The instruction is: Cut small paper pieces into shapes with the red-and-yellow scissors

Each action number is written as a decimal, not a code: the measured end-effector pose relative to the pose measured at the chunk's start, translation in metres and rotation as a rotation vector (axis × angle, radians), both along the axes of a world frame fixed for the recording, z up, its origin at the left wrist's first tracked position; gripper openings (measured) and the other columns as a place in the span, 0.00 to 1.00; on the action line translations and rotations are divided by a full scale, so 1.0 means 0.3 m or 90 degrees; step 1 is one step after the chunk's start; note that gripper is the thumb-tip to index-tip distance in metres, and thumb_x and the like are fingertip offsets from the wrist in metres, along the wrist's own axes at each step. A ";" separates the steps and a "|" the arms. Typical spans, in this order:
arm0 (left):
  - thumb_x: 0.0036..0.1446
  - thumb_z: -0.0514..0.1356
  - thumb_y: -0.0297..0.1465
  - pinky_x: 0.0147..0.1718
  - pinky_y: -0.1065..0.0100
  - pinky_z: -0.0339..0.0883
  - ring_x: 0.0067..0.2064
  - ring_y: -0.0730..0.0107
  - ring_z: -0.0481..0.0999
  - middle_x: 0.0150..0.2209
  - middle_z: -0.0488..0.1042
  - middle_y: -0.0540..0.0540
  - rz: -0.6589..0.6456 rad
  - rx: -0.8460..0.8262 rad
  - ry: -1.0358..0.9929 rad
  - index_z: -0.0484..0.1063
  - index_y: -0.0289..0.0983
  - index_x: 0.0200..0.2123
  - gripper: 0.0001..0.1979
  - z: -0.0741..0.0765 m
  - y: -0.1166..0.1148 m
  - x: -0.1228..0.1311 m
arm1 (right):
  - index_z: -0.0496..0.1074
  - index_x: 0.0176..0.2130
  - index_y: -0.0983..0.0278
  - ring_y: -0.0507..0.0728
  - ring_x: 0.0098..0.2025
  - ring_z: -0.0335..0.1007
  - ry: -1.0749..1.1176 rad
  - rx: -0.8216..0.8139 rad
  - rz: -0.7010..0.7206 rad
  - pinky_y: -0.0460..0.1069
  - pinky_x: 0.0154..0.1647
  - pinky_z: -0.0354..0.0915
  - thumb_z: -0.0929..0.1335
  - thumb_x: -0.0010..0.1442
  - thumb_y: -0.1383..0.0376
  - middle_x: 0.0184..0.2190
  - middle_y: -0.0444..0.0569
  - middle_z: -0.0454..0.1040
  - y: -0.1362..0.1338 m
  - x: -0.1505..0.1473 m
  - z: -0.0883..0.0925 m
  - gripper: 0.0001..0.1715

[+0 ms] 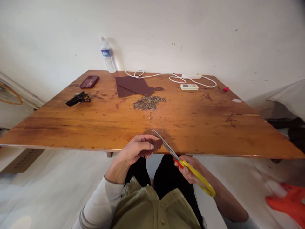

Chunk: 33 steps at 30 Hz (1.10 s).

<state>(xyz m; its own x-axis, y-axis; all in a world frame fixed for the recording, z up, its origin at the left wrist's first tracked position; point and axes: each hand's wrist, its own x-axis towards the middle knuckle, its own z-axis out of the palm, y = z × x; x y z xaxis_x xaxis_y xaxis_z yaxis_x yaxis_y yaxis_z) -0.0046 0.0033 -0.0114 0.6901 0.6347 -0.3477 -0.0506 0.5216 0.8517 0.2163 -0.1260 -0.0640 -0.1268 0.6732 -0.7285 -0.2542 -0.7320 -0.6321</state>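
Observation:
Near the table's front edge, my left hand [140, 147] pinches a piece of dark maroon paper [156, 145] with a row of jagged, fringed cuts along its lower side. My right hand [189, 168] is wrapped round the handles of a pair of scissors [169, 149] with yellow and red grips. The metal blades point up and left and lie nearly together beside the paper's right end; whether they touch it I cannot tell. Beyond the hands, a heap of small clippings [149, 103] lies on the wooden table [100, 127].
Maroon sheets [133, 85] lie behind the clippings. A water bottle [108, 55] stands at the back left, near a maroon phone [89, 82] and a black hair clip [78, 98]. A white remote [189, 87] and a power strip [191, 76] with its cord are at the back right.

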 end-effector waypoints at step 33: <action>0.49 0.63 0.27 0.27 0.68 0.55 0.25 0.69 0.66 0.21 0.70 0.52 -0.051 0.445 0.291 0.77 0.40 0.22 0.06 0.045 0.005 0.076 | 0.74 0.38 0.63 0.50 0.19 0.57 0.110 0.354 -0.318 0.47 0.18 0.59 0.71 0.50 0.29 0.24 0.41 0.65 -0.067 -0.203 -0.004 0.42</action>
<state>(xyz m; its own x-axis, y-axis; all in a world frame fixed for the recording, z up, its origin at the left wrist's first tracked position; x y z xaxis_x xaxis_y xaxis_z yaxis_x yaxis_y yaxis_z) 0.0182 0.0049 0.0020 0.6288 0.7632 -0.1485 0.3927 -0.1469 0.9078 0.1555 -0.1462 -0.0651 0.2076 0.9423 -0.2627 -0.5996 -0.0896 -0.7952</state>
